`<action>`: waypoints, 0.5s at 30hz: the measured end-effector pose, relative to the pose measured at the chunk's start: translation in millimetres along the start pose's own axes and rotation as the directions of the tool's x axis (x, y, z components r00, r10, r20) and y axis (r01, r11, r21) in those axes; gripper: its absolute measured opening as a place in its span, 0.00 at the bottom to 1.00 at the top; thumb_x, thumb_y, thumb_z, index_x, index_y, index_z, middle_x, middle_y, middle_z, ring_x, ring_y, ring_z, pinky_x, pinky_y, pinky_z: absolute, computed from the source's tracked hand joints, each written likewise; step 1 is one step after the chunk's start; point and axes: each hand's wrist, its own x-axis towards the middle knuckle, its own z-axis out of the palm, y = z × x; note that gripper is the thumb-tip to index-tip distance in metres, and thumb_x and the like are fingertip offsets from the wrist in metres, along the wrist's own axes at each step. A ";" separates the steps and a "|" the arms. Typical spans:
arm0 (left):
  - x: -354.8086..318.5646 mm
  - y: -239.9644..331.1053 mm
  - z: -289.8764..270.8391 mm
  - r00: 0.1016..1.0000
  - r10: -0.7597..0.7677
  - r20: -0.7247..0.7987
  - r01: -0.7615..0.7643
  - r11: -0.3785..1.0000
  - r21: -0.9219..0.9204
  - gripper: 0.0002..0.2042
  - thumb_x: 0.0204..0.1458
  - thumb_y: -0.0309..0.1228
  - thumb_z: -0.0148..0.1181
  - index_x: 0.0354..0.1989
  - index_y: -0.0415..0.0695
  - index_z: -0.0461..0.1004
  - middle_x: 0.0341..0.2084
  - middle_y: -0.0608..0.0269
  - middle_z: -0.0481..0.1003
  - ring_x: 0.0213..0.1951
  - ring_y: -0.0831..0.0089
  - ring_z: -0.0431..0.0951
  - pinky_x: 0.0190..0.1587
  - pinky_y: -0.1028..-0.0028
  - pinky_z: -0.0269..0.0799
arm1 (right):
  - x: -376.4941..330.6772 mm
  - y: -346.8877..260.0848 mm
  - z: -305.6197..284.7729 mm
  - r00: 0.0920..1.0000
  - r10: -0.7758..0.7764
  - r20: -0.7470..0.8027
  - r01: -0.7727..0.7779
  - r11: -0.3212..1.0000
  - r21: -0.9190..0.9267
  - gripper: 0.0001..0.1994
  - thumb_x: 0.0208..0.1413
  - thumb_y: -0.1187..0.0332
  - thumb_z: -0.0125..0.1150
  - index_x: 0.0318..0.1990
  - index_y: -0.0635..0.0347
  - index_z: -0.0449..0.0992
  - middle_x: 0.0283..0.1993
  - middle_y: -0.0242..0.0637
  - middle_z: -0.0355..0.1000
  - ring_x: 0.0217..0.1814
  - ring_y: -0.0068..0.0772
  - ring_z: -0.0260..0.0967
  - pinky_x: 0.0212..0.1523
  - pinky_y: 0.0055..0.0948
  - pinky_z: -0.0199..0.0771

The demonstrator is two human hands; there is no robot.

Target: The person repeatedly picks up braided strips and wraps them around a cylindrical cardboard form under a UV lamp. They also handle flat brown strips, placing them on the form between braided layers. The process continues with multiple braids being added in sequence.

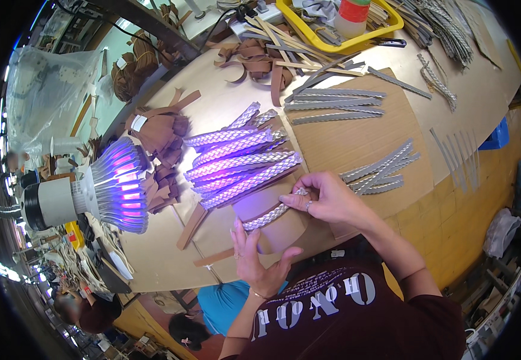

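Note:
My right hand (331,201) pinches one end of a silvery braided strip (266,218) between thumb and fingertips. The strip curves down to the left along a narrow brown strip. At its other end, my left hand (257,261) has its fingertips against it, with the thumb spread wide and the fingers stretched. Just beyond lies a pile of braided strips (236,159), lit violet and resting on brown pieces. Grey-edged braided strips (380,171) lie on cardboard to the right of my right hand, with more grey strips (335,105) farther back.
A ribbed lamp (119,186) glows violet at the left, near bundles of brown strips (159,132). At the back stands a yellow tray (338,47) holding a jar (351,18). A cutter (389,42) lies beside it. People sit beyond the table's near-left edge.

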 end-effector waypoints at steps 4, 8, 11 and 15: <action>0.1 -1.4 0.2 1.000 0.024 -0.012 -0.024 1.000 0.002 0.41 0.36 0.51 0.77 0.55 0.38 0.66 0.59 0.30 0.64 0.63 0.38 0.65 0.63 0.43 0.60 | -2.6 3.6 7.6 0.996 0.078 -0.037 -0.072 0.988 0.134 0.23 0.52 0.50 0.70 0.28 0.67 0.79 0.16 0.30 0.65 0.18 0.20 0.58 0.20 0.28 0.58; -0.1 -2.2 0.1 0.999 0.034 -0.002 -0.034 0.999 0.017 0.42 0.36 0.51 0.77 0.56 0.38 0.66 0.59 0.30 0.65 0.63 0.38 0.65 0.63 0.43 0.60 | -7.1 6.2 13.1 0.990 0.059 -0.124 -0.035 0.981 0.193 0.20 0.54 0.53 0.69 0.27 0.66 0.77 0.17 0.27 0.64 0.20 0.16 0.56 0.20 0.25 0.56; -0.6 -3.0 0.7 0.999 0.041 -0.006 -0.041 0.999 0.018 0.42 0.36 0.51 0.77 0.56 0.37 0.66 0.59 0.30 0.65 0.63 0.38 0.65 0.63 0.43 0.60 | -12.2 7.8 16.8 0.984 0.082 -0.157 -0.043 0.972 0.232 0.19 0.56 0.56 0.68 0.28 0.65 0.76 0.18 0.25 0.65 0.22 0.14 0.56 0.22 0.22 0.57; -1.8 -4.4 1.1 0.999 0.034 -0.004 -0.034 0.999 0.012 0.42 0.36 0.51 0.77 0.56 0.37 0.66 0.59 0.30 0.65 0.62 0.38 0.65 0.63 0.43 0.61 | -16.7 10.9 26.7 0.974 0.119 -0.193 -0.058 0.954 0.292 0.16 0.58 0.58 0.66 0.28 0.63 0.75 0.22 0.24 0.68 0.25 0.13 0.58 0.26 0.19 0.60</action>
